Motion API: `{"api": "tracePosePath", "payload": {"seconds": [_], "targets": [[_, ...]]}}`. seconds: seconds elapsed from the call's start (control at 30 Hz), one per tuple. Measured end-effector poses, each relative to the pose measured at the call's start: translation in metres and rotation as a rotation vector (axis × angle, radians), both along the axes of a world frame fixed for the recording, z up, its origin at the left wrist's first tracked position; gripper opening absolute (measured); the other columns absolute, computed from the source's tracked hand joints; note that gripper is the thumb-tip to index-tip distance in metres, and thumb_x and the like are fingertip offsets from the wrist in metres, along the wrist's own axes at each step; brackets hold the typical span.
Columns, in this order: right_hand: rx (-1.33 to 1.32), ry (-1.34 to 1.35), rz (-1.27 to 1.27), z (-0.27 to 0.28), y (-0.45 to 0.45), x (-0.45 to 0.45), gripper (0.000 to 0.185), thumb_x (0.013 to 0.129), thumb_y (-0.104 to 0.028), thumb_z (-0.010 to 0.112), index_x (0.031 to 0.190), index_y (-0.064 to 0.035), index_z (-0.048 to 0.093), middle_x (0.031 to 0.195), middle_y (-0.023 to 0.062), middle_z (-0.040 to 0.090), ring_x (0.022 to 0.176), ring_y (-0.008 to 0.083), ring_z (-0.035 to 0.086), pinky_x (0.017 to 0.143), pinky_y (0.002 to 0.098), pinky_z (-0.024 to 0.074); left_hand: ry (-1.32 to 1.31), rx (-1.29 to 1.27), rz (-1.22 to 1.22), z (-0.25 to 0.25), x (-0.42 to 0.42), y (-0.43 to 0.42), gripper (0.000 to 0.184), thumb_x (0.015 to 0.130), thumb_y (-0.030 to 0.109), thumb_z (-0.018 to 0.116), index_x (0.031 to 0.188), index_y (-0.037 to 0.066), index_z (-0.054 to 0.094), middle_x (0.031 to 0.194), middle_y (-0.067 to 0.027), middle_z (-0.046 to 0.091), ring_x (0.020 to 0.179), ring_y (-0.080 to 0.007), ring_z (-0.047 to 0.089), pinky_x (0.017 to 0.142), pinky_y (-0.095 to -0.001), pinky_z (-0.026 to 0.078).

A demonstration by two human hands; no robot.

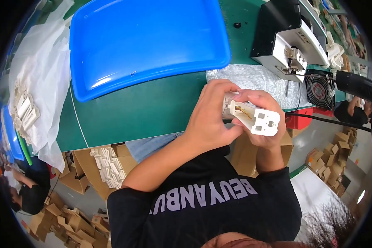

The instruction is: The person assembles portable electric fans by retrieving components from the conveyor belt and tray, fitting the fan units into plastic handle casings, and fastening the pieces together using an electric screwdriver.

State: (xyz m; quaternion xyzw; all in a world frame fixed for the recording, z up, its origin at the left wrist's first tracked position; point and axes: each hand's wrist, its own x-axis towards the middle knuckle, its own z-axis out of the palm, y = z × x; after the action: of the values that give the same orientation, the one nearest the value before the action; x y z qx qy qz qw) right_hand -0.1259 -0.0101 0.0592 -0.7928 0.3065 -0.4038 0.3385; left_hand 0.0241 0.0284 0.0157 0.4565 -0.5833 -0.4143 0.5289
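Observation:
A white plastic housing (265, 122) is held between both hands over the near edge of the green table. Its end face has several square cutouts, and a thin yellowish wire lies in its open side. My left hand (213, 115) is closed around the rear end, where a clearish part shows between the fingers. My right hand (268, 105) grips the housing from the right, with its thumb near the wire. Part of the housing is hidden behind the fingers.
A blue tray (153, 72) lies on the green table (111, 124). To the right are a black-and-white machine (285, 45), a small fan (319, 89) and bubble wrap (252, 76). White parts (27, 109) lie on a plastic sheet at left. Cardboard boxes (80, 223) stand on the floor.

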Motion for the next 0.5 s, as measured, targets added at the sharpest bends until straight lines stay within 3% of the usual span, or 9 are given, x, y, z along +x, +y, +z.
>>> {"api": "tracePosePath", "payload": {"seconds": [0.07,0.27,0.3,0.37,0.5], "targets": [[-0.014,0.069,0.099,0.001,-0.001,-0.005,0.058,0.076,0.0,0.079,0.126,0.0027,0.05,0.104,0.0231,0.065,0.096,0.0321,0.065,0.084,0.0423,0.0536,-0.002,0.001,0.074,-0.003,-0.007,0.0,0.059,0.059,0.006,0.077,0.112,0.002,0.051,0.11,-0.0159,0.053,0.102,-0.0369,0.054,0.088,-0.0424,0.046],[0.017,0.077,0.06,0.0,0.004,-0.002,0.056,0.077,0.003,0.076,0.125,0.0054,0.049,0.103,0.0261,0.063,0.095,0.0344,0.066,0.083,0.0427,0.0546,-0.003,-0.072,0.203,-0.01,-0.014,-0.001,0.054,0.058,0.007,0.078,0.105,0.004,0.053,0.103,-0.0143,0.056,0.093,-0.0366,0.057,0.08,-0.0413,0.048],[0.016,0.081,0.063,0.0,0.005,-0.001,0.056,0.077,0.003,0.076,0.125,0.0054,0.049,0.103,0.0261,0.063,0.095,0.0344,0.066,0.083,0.0427,0.0546,-0.007,-0.077,0.206,-0.01,-0.014,-0.001,0.054,0.058,0.008,0.078,0.105,0.004,0.052,0.103,-0.0143,0.056,0.093,-0.0365,0.056,0.08,-0.0414,0.048],[0.057,-0.03,-0.035,-0.003,0.006,0.002,0.046,0.071,-0.003,0.082,0.11,0.0019,0.06,0.1,0.0175,0.069,0.089,0.0296,0.069,0.077,0.0357,0.0552,-0.013,-0.087,0.211,-0.009,-0.013,-0.001,0.054,0.058,0.008,0.079,0.105,0.004,0.052,0.103,-0.0143,0.056,0.094,-0.0365,0.056,0.08,-0.0415,0.048],[0.073,-0.134,0.05,-0.013,0.005,-0.006,0.052,0.07,-0.004,0.084,0.114,-0.0014,0.057,0.101,0.0195,0.068,0.092,0.029,0.069,0.078,0.0359,0.0554,-0.023,-0.077,0.202,-0.006,-0.012,0.0,0.054,0.057,0.007,0.078,0.104,0.004,0.052,0.103,-0.0145,0.056,0.093,-0.0363,0.056,0.08,-0.0418,0.048]]}}
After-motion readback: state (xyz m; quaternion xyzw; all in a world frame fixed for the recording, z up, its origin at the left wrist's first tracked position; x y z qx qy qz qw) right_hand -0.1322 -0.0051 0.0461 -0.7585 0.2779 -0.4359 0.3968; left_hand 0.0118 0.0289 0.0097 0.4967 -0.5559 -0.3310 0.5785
